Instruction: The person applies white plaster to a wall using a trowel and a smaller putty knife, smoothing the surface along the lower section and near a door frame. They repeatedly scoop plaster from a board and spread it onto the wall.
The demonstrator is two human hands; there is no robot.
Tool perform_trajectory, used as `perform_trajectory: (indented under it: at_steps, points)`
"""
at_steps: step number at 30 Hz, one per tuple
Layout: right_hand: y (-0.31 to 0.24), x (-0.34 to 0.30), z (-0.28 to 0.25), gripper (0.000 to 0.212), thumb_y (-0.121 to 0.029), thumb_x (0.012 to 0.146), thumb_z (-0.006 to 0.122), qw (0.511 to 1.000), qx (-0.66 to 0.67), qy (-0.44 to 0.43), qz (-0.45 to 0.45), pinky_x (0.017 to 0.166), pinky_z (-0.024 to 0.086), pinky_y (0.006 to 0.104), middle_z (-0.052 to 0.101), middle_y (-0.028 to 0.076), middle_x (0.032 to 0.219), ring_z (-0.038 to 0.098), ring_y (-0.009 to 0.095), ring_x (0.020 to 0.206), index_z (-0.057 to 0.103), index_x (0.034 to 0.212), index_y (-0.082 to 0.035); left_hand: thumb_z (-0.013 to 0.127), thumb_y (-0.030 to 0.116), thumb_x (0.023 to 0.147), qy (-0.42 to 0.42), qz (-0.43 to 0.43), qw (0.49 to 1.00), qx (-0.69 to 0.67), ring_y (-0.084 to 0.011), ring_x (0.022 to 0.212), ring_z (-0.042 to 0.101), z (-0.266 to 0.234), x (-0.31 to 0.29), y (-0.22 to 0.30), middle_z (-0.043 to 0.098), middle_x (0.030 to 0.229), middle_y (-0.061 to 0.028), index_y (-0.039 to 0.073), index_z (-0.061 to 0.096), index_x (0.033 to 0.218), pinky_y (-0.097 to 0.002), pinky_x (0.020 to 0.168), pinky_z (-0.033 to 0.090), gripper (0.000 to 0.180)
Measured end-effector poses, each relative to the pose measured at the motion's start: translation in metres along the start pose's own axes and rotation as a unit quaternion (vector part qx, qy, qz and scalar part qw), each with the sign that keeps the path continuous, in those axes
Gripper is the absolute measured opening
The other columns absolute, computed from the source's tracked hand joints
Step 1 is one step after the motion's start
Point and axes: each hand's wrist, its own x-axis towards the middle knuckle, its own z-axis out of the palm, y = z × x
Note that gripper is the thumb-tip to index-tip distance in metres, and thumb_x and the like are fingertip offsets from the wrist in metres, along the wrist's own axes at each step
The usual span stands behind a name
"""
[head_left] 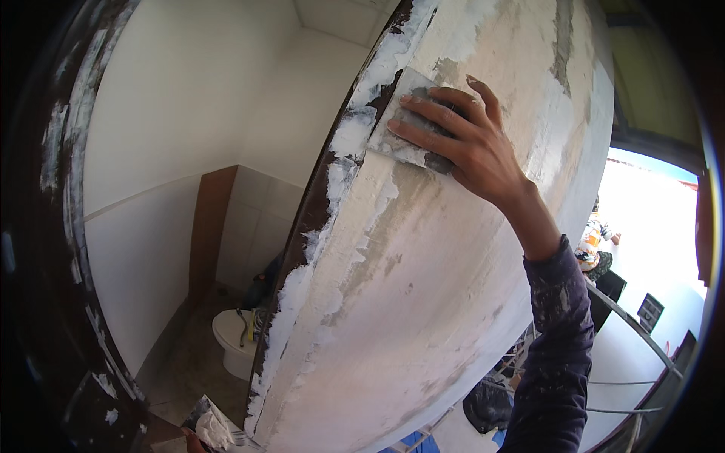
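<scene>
Right hand (464,140), fingers spread, pressed a grey sanding pad (408,128) flat near the wall (423,302) edge; filler there remained rough, lower patches looked smoother; left hand (192,438) gripped a loaded trowel (215,426).

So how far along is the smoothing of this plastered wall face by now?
Done: white filler already covers most of the wall, lying thick and lumpy along its edge by the dark door frame. In hand: the right hand presses a grey sanding sheet flat near the top edge. Left: grey patches and ridges show lower down, so that part looks unsmoothed. The left hand is barely visible at the bottom beside a filler-loaded tool.
</scene>
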Motion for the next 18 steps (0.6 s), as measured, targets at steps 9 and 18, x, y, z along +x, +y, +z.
perform_trajectory:
  at_steps: [9,18]
  points:
    - [0.006,0.0,0.0,0.065,-0.004,0.076,0.074,0.999,-0.021,0.003,-0.025,0.118,0.024,0.0527,0.056,-0.013,0.135,0.049,0.015,0.125,0.06,0.126,-0.043,0.057,0.051,0.089,-0.007,-0.044,0.996,-0.081,-0.0425,0.129,0.043,0.004,0.012,0.019,0.043,0.141,-0.0267,-0.008,0.034,0.142,-0.0502,0.107,0.035,0.083]
    - [-0.011,-0.073,-0.053,0.06,-0.013,0.081,0.073,0.988,-0.003,-0.107,0.108,0.117,0.026,0.0507,0.054,-0.01,0.136,0.047,0.016,0.126,0.056,0.131,-0.042,0.059,0.045,0.085,-0.095,-0.078,0.972,-0.2,-0.036,0.122,0.048,0.015,0.035,0.068,0.048,0.135,-0.0217,-0.005,0.037,0.141,-0.0449,0.101,0.04,0.078]
